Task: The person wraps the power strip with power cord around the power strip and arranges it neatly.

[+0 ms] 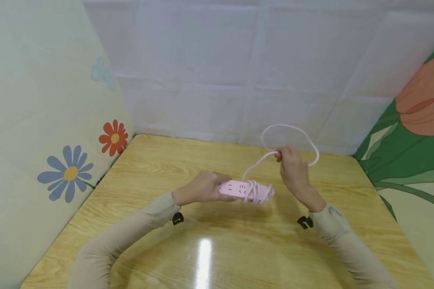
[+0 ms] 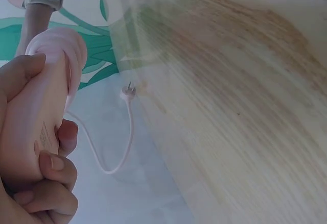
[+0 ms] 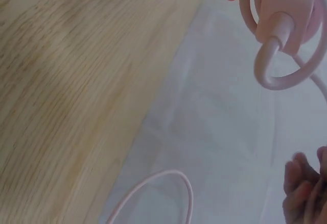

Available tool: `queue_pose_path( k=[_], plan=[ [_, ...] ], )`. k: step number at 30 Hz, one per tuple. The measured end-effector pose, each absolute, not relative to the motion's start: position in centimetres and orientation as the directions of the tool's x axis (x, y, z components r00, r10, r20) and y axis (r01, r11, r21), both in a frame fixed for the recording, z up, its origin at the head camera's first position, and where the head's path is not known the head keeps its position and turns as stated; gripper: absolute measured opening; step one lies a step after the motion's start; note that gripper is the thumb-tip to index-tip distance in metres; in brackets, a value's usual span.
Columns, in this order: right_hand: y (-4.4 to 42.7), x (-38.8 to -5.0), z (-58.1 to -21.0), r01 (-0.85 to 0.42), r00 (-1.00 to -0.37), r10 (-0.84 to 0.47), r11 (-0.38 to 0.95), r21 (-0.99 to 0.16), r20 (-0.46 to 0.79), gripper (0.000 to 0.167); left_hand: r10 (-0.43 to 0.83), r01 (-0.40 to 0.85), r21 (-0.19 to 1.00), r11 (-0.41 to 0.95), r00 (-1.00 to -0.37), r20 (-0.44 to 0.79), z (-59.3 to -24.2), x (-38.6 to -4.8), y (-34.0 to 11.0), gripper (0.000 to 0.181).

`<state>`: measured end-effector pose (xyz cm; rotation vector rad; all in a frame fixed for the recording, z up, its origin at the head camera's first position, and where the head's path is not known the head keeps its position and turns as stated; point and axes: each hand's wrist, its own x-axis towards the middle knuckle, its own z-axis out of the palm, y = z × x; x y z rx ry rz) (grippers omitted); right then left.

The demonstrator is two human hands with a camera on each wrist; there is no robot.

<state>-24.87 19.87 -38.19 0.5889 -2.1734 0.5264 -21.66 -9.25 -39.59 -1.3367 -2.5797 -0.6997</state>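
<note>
A pink power strip [image 1: 235, 188] is held above the table, its left end gripped by my left hand [image 1: 204, 187]. Several turns of its pink cord [image 1: 254, 192] wrap the right part of the strip. To the right and farther back, my right hand [image 1: 294, 170] pinches the cord's free length, which runs up from the strip. Beyond those fingers the cord bends in a wide loop behind the hand. In the left wrist view, the plug [image 2: 127, 92] dangles at the cord's end with its prongs upward. The right wrist view shows the strip's cord end [image 3: 286, 9].
The wooden table [image 1: 159, 249] lies beneath both hands, with a bright light reflection near its front. A white sheet [image 1: 202, 60] hangs behind it. Flower-printed panels stand at the left [image 1: 21, 120] and right [image 1: 412, 208]. Each wrist carries a small black camera.
</note>
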Motion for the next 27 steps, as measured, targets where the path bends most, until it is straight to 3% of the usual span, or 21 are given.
queue_pose_path(
  k=[13,21,27],
  plan=[
    [19.8,-24.3,-37.9,-0.651,-0.494,-0.259,0.743,-0.156,0.83,0.007,0.656,0.742,0.318,0.59,-0.67,0.347,-39.5,-22.0,-9.5,0.041],
    [19.1,-23.3,-37.1,-0.738,-0.479,-0.291,0.644,-0.201,0.828,0.005,0.589,0.691,0.344,0.636,-0.723,0.361,-39.2,-21.9,-9.5,0.036],
    [18.8,-22.4,-36.3,-0.768,-0.477,-0.301,0.599,-0.226,0.825,0.004,0.563,0.658,0.354,0.665,-0.753,0.341,-38.9,-22.0,-9.3,0.043]
  ],
)
